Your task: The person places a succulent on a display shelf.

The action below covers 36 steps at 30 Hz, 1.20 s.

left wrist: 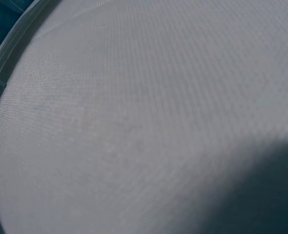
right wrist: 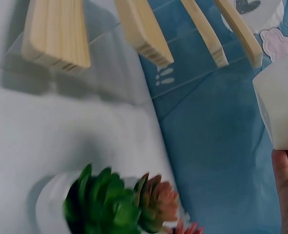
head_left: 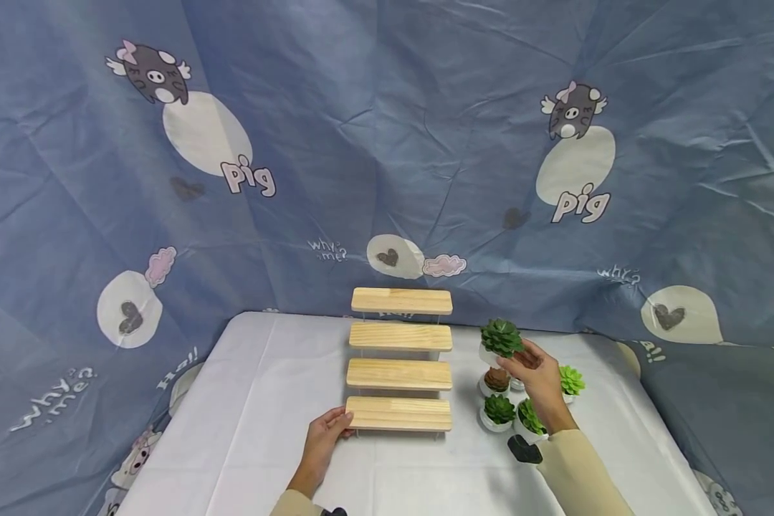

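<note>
My right hand [head_left: 539, 376] holds a potted succulent [head_left: 502, 337] with dark green leaves above the other pots, right of a four-tier wooden display shelf [head_left: 400, 374]. In the right wrist view its white pot [right wrist: 281, 100] shows at the right edge, with fingertips [right wrist: 284, 175] under it. My left hand [head_left: 325, 436] grips the left end of the lowest plank. The left wrist view shows only white cloth and a dark shadow, not the hand.
Below the raised plant stand a brown succulent [head_left: 497, 379], a dark green one [head_left: 499, 408], another green one [head_left: 530, 416] and a bright green one [head_left: 571, 380]. White cloth [head_left: 264, 401] covers the table. A blue printed curtain [head_left: 335, 179] hangs behind.
</note>
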### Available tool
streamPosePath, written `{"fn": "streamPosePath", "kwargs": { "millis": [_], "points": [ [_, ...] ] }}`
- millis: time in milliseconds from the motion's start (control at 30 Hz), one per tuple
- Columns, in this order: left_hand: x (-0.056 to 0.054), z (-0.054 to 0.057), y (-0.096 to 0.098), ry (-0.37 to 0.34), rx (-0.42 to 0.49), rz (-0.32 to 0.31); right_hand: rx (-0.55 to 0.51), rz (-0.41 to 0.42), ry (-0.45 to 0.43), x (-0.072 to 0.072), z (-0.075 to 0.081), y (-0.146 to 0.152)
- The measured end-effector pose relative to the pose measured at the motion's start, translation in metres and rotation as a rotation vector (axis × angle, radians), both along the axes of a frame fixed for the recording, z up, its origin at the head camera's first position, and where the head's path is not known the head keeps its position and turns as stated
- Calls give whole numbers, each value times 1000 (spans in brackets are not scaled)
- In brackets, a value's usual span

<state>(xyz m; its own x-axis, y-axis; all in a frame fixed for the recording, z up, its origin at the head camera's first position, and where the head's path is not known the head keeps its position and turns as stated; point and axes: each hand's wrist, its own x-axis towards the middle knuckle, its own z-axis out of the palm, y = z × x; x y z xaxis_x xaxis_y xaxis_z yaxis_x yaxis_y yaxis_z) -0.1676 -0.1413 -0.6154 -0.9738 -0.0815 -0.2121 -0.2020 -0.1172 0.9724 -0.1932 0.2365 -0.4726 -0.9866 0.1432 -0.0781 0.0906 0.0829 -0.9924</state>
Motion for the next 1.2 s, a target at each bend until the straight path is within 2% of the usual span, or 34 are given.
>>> {"fn": "streamPosePath", "kwargs": {
  "millis": [167, 367, 633, 933, 1200],
  "points": [
    [1, 0, -2, 3, -7, -19, -15, 27, 13, -11, 2, -11],
    [4, 1, -1, 0, -10, 9, 1, 34, 50, -22, 4, -28],
    [3, 2, 0, 2, -19, 15, 1, 79, 64, -37, 11, -45],
    [4, 0, 0, 1, -38, 16, -73, 73, 115, -57, 16, -64],
    [1, -1, 0, 5, -8, 27, -113, 133, 137, -70, 29, -83]
  ]
}}
